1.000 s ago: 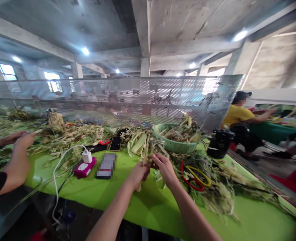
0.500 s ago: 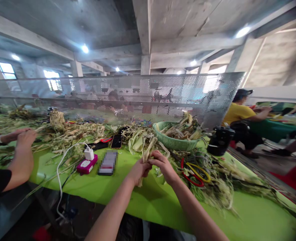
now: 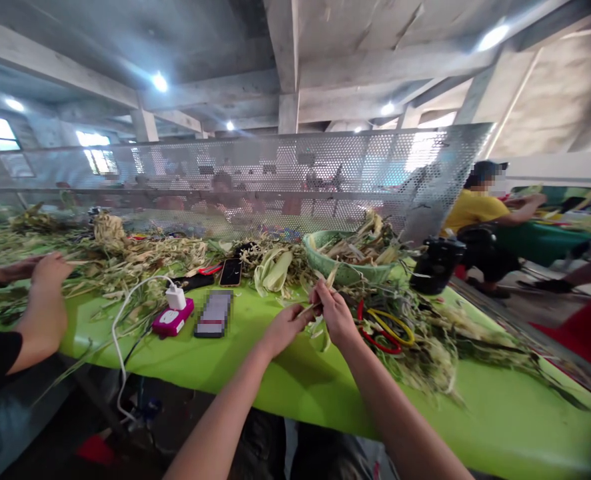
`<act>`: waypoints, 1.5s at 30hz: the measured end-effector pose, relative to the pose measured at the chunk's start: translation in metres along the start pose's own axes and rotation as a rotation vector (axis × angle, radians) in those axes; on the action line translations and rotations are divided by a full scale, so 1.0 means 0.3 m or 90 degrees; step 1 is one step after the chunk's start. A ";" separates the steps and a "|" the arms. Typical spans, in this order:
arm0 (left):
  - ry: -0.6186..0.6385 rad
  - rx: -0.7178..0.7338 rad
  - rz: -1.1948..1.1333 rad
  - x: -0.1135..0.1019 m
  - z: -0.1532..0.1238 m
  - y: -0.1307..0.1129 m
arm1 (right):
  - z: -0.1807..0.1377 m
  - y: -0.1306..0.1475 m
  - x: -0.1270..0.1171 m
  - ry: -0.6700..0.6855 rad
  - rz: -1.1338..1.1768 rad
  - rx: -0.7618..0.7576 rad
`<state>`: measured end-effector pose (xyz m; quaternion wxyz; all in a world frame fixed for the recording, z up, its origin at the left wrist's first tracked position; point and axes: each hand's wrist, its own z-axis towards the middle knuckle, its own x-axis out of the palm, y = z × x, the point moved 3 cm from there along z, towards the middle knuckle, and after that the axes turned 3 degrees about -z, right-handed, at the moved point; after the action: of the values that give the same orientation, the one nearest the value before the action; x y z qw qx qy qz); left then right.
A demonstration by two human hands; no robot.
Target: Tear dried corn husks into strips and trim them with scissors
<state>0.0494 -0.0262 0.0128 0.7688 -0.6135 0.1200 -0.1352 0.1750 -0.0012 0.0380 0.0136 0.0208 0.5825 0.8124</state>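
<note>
— What does one see nearest?
— The left hand [image 3: 283, 328], in front of the green basket [image 3: 350, 273], pinches a pale strip [image 3: 305, 309], its fingers almost together. The right hand [image 3: 336, 317] has fingers curled around a husk piece [image 3: 332, 275], whose tip rises before the basket.
— Is it one piece?
— One cannot tell; the fingers hide it.
— And farther?
— Left of the basket lies a light-green husk [image 3: 274, 271]; behind it, a perforated panel [image 3: 260, 183].

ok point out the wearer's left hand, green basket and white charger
Left hand [image 3: 285, 327]: head view, back of the hand.
Green basket [image 3: 359, 273]: head view, outer wall.
White charger [image 3: 176, 299]: head view, its body.
</note>
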 end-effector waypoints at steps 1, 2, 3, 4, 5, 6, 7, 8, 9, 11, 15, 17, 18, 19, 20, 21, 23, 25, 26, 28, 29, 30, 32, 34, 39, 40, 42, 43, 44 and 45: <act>0.019 -0.007 -0.027 0.006 -0.002 0.002 | 0.003 -0.002 -0.003 -0.002 0.008 0.004; 0.038 -0.019 -0.057 0.014 -0.004 0.007 | 0.005 -0.007 -0.004 -0.008 0.007 0.007; 0.053 -0.033 -0.083 0.022 -0.006 0.013 | 0.008 -0.014 -0.004 -0.020 -0.001 0.010; 0.065 -0.047 -0.104 0.031 -0.006 0.020 | 0.011 -0.022 -0.005 -0.035 -0.011 0.014; 0.074 -0.061 -0.119 0.038 -0.006 0.027 | 0.014 -0.030 -0.007 -0.050 -0.019 0.021; 0.081 -0.075 -0.132 0.045 -0.005 0.034 | 0.016 -0.037 -0.009 -0.059 -0.024 0.031; 0.084 -0.089 -0.151 0.049 -0.003 0.039 | 0.018 -0.042 -0.012 -0.057 -0.022 0.043; 0.082 -0.103 -0.181 0.051 0.000 0.043 | 0.020 -0.045 -0.014 -0.042 -0.012 0.053; 0.069 -0.110 -0.225 0.049 0.006 0.045 | 0.021 -0.046 -0.016 -0.016 0.003 0.060; 0.000 -0.098 -0.341 0.030 0.020 0.044 | 0.021 -0.041 -0.022 0.044 0.031 0.060; -0.230 -0.005 -0.505 -0.052 0.039 0.036 | 0.011 -0.031 -0.015 0.129 -0.034 0.040; -0.295 0.026 -0.519 -0.086 0.037 0.032 | -0.005 -0.029 0.013 0.182 -0.098 0.035; -0.306 0.036 -0.521 -0.097 0.035 0.029 | -0.017 -0.029 0.033 0.220 -0.122 0.037; -0.308 0.046 -0.522 -0.105 0.031 0.027 | -0.031 -0.029 0.056 0.260 -0.140 0.039; -0.304 0.055 -0.523 -0.109 0.028 0.026 | -0.045 -0.030 0.079 0.301 -0.152 0.039; -0.299 0.062 -0.524 -0.110 0.024 0.026 | -0.059 -0.031 0.101 0.339 -0.160 0.035; -0.288 0.069 -0.525 -0.109 0.019 0.027 | -0.080 -0.033 0.134 0.385 -0.166 0.013; -0.277 0.067 -0.514 -0.107 0.016 0.030 | -0.086 -0.038 0.146 0.387 -0.167 -0.001; -0.271 0.062 -0.505 -0.107 0.015 0.031 | -0.084 -0.043 0.145 0.380 -0.166 0.003; -0.257 0.049 -0.482 -0.107 0.013 0.029 | -0.074 -0.054 0.136 0.360 -0.160 0.029; -0.250 0.043 -0.473 -0.106 0.012 0.027 | -0.069 -0.059 0.130 0.350 -0.153 0.044; -0.242 0.040 -0.467 -0.106 0.010 0.024 | -0.063 -0.062 0.124 0.338 -0.145 0.055; -0.228 0.042 -0.468 -0.105 0.008 0.018 | -0.054 -0.067 0.115 0.312 -0.128 0.071; -0.225 0.042 -0.472 -0.106 0.005 0.017 | -0.049 -0.072 0.109 0.287 -0.121 0.083; -0.259 0.013 -0.411 -0.114 0.005 0.039 | -0.038 -0.072 0.090 0.206 -0.189 0.061; -0.264 0.005 -0.390 -0.115 0.005 0.044 | -0.036 -0.070 0.086 0.193 -0.203 0.042; -0.276 -0.005 -0.345 -0.117 0.005 0.050 | -0.034 -0.065 0.081 0.183 -0.219 -0.001; -0.288 -0.008 -0.321 -0.119 0.004 0.052 | -0.034 -0.063 0.080 0.183 -0.229 -0.020; -0.304 -0.011 -0.297 -0.121 0.003 0.053 | -0.034 -0.062 0.079 0.185 -0.241 -0.035; -0.323 -0.014 -0.277 -0.123 0.001 0.054 | -0.035 -0.063 0.078 0.187 -0.255 -0.046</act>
<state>0.0160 -0.0095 -0.0021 0.7206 -0.6470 -0.2074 -0.1380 0.1512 -0.0040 0.0173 0.0900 -0.2137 0.5412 0.8083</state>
